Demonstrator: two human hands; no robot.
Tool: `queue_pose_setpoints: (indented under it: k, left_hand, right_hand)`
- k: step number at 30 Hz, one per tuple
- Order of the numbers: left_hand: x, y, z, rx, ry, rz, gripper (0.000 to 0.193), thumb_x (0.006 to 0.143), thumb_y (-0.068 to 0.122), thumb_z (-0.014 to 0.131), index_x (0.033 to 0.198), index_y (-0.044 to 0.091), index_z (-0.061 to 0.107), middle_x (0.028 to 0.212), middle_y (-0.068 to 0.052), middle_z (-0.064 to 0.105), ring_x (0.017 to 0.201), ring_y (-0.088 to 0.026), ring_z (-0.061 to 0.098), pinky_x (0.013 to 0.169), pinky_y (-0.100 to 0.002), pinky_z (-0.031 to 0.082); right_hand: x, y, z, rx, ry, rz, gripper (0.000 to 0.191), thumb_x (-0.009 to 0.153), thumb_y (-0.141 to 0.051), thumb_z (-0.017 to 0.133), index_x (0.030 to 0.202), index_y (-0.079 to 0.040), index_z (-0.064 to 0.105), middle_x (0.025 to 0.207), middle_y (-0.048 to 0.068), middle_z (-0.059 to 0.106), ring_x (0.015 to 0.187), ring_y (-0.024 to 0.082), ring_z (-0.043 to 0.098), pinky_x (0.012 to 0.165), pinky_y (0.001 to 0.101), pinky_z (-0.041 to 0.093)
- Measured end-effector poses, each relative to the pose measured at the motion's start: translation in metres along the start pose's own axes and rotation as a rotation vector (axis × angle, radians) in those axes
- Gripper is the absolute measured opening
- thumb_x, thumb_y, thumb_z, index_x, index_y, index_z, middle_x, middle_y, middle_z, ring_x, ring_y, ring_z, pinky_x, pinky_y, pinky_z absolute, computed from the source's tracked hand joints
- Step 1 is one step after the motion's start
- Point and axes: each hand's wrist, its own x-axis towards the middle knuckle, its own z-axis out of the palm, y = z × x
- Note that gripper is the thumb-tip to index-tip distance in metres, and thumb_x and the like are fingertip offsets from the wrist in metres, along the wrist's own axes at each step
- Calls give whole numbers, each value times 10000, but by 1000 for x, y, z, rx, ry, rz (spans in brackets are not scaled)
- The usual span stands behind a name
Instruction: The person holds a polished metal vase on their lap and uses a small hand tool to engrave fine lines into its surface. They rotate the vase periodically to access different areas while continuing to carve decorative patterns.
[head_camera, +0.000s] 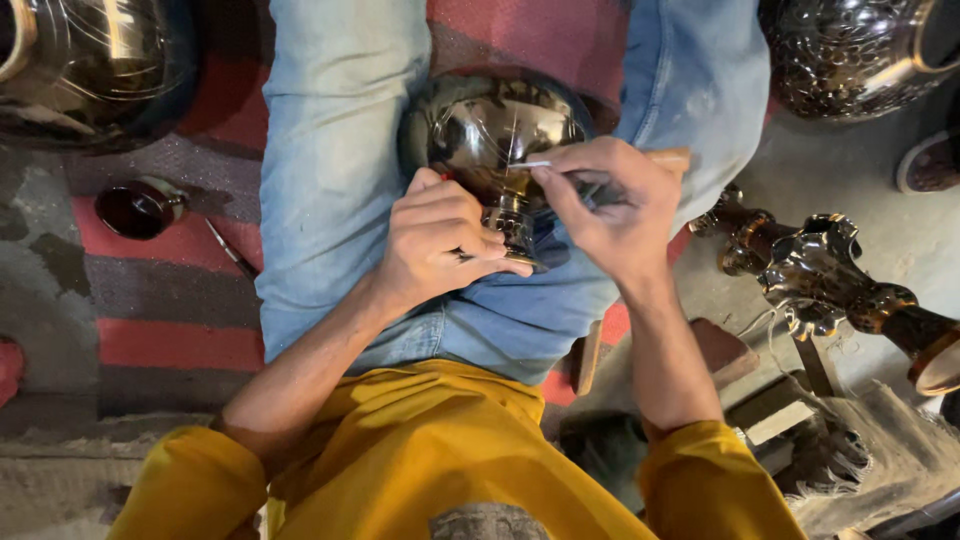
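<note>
Both hands work one dark, shiny metal goblet-shaped vase (490, 135): left hand (440, 245) grips its stem, right hand (610, 205) pinches a thin engraving tool (535, 164) against it; a slip could scratch the polish.

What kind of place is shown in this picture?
Probably a small metalcraft workshop, worked on the floor. The left hand steadies a shiny metal goblet while the right hand applies a thin tool; an ornate metal piece lies nearby.
</note>
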Motion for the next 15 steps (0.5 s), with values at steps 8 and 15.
queue_pose_setpoints:
  k: [8,15]
  left_hand:
    - [12,-8,-8,-29,-16,-19,380,685,259,985,665,134,627,743,32,667,730,-175,625,719,-342,364]
    - [13,-10,-7,-29,-18,-19,378,697,257,985,669,123,632,740,27,659,742,-175,632,725,-337,372]
  right_hand:
    - [15,1,1,-64,-39,9,119,985,100,755,1041,43,667,1076,142,759,1011,166,755,856,245,638]
    - [18,8,0,-109,-40,-54,136,1001,94,777,1047,24,669,1078,117,764,954,138,765,783,213,633]
